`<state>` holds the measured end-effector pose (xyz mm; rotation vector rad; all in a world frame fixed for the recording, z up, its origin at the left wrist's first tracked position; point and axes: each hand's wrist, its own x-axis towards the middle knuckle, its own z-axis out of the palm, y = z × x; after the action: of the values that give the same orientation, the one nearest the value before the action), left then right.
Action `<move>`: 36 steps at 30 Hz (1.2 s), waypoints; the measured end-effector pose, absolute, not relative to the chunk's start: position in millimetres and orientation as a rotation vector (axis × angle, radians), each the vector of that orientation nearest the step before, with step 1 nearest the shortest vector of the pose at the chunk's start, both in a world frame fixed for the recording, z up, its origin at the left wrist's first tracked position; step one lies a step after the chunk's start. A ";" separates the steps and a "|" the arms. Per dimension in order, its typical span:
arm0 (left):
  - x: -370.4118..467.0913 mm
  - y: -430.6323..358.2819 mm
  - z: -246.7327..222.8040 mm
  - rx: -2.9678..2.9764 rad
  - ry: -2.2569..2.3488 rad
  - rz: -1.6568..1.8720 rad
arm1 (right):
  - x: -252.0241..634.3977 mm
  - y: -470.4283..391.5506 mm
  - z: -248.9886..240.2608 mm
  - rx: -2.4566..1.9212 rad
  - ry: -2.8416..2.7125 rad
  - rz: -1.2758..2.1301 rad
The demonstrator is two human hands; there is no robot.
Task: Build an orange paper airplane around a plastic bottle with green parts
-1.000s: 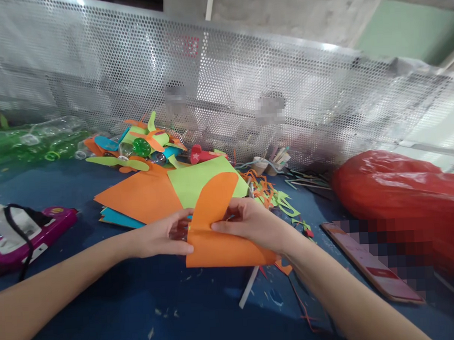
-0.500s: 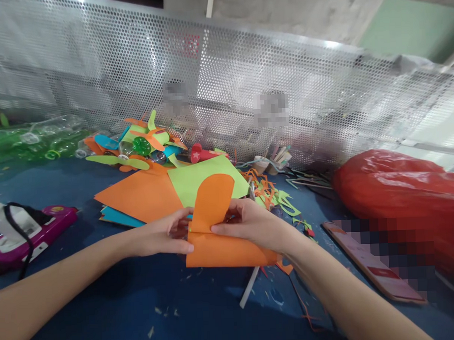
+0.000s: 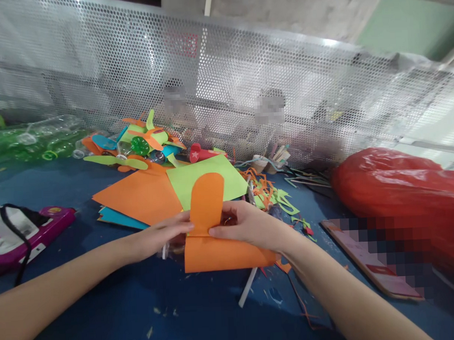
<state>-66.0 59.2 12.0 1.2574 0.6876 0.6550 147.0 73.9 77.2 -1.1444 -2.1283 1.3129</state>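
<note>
Head view: where's the orange paper (image 3: pixel 228 253)?
— Over the blue table (image 3: pixel 123 305), pinched by your right hand (image 3: pixel 255 226), thumb in front; your left hand (image 3: pixel 155 239) touches the flap's (image 3: pixel 207 201) edge, grip unclear.

Blue tabletop (image 3: pixel 116 315) is offering passage nearer me than my left hand (image 3: pixel 158 238); a purple tool (image 3: pixel 58 220) is blocking farther left. Paper scraps (image 3: pixel 286 202) are cluttering the way beyond my right hand (image 3: pixel 252 226), while a phone (image 3: pixel 360 249) and red bag (image 3: pixel 397 197) are hemming in the right.
</note>
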 end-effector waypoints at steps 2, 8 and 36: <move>-65.0 58.4 9.6 1.276 0.748 0.665 | 148.0 74.8 78.0 -1.155 -2.180 1.320; -63.5 56.2 9.6 1.368 0.768 0.717 | 147.6 75.4 78.0 -1.160 -2.226 1.294; -85.0 58.4 20.8 1.367 0.890 0.612 | 203.7 125.6 85.4 -1.395 -1.574 0.911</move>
<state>-85.0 58.4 20.8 1.3672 0.8898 0.6117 203.7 125.6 85.4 -1.3947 -1.5745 0.9108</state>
